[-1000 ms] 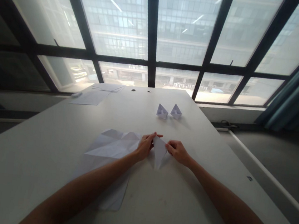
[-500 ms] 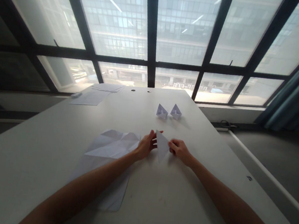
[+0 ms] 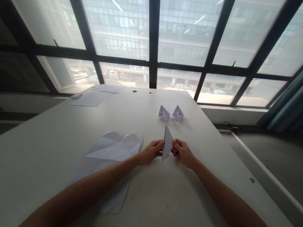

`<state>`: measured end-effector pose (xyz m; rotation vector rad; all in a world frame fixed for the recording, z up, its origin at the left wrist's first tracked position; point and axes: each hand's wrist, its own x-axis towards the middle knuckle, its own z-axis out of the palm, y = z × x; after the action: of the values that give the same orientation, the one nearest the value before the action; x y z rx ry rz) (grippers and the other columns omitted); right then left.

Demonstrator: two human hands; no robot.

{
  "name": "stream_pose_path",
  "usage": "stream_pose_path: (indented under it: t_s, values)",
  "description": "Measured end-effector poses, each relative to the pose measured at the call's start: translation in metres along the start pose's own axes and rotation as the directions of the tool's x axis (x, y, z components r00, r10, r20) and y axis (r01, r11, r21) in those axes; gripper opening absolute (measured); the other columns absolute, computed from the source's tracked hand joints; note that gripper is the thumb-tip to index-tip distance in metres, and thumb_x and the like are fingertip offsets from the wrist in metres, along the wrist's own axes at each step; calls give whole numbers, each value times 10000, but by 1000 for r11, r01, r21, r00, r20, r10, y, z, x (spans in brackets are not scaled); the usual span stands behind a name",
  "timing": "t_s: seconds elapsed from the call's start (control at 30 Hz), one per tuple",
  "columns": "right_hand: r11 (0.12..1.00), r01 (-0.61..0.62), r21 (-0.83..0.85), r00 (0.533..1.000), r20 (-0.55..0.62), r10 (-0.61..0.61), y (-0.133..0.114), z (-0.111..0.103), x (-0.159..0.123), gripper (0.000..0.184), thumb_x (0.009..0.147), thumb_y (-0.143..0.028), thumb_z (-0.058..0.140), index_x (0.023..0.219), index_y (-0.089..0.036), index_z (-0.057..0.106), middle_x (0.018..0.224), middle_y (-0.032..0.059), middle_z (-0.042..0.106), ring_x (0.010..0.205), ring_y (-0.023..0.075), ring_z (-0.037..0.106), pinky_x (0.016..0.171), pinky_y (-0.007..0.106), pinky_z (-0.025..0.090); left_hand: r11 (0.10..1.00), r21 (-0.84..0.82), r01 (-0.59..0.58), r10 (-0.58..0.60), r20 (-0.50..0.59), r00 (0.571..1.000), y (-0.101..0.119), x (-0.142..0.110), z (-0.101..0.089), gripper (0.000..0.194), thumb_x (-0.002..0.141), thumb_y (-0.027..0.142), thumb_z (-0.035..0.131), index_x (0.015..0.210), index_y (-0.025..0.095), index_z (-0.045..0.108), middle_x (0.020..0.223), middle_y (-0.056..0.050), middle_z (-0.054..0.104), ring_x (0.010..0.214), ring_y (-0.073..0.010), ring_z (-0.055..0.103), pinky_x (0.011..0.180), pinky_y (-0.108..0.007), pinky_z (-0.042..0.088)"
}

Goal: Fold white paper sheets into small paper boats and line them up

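Between my hands a folded piece of white paper (image 3: 167,143) is held on edge just above the table, its shape a narrow triangle. My left hand (image 3: 150,151) grips its left side, with some fingers behind the paper and partly hidden. At its right corner my right hand (image 3: 182,152) pinches it between thumb and curled fingers. Left of my left hand lies a creased white sheet (image 3: 111,149), partly covered by my left forearm. Two folded paper boats stand beyond my hands, a left boat (image 3: 164,113) and a right boat (image 3: 178,113).
The white table (image 3: 184,212) reaches towards the windows. More white sheets (image 3: 90,98) lie at its far left, near a dark round spot (image 3: 134,91) by the far edge. A small dark mark (image 3: 252,180) sits near the right edge. A blue curtain (image 3: 302,87) hangs at right.
The folded paper has turned more upright and shifted slightly right. My left hand has moved right and lower along it, closing on its side; my right hand keeps its pinch.
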<state>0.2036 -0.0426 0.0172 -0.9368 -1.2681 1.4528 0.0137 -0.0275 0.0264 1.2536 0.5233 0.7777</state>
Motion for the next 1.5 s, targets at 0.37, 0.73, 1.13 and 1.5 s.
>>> stream_pose_path:
  t_s: [0.37,0.73,1.13,1.5]
  values:
    - [742,210,-637,840,-271,-470,6,6,4,190,798,-383,609,833,-202,565,824,25,561,690,158,488,646,289,418,969,244,-41,89,-189,978,-7,4,5,531,814,610,628,909,94,713,731,-81,676,601,-193,652,605,-332,547]
    - [610,218,-762,895,-94,-437,-7,27,-14,219,830,-409,620,890,-238,496,705,-38,552,600,134,485,591,248,369,893,436,-110,222,-216,951,-12,3,6,226,816,343,653,806,126,716,725,-43,685,662,-190,651,617,-278,537]
    - [600,225,-768,861,-131,-491,-5,16,-10,334,913,-225,399,1186,-228,591,746,24,664,648,185,621,636,266,442,908,402,-121,263,-320,910,-3,2,5,487,850,471,634,1246,190,663,873,-29,720,760,-222,697,717,-342,584]
    - [834,328,-444,847,-254,-468,1,9,-2,278,875,-294,465,970,-174,697,799,44,684,668,169,618,642,298,504,987,57,-148,159,-350,923,-4,7,-8,470,827,405,675,1187,104,675,1009,-117,709,852,-203,662,805,-390,568]
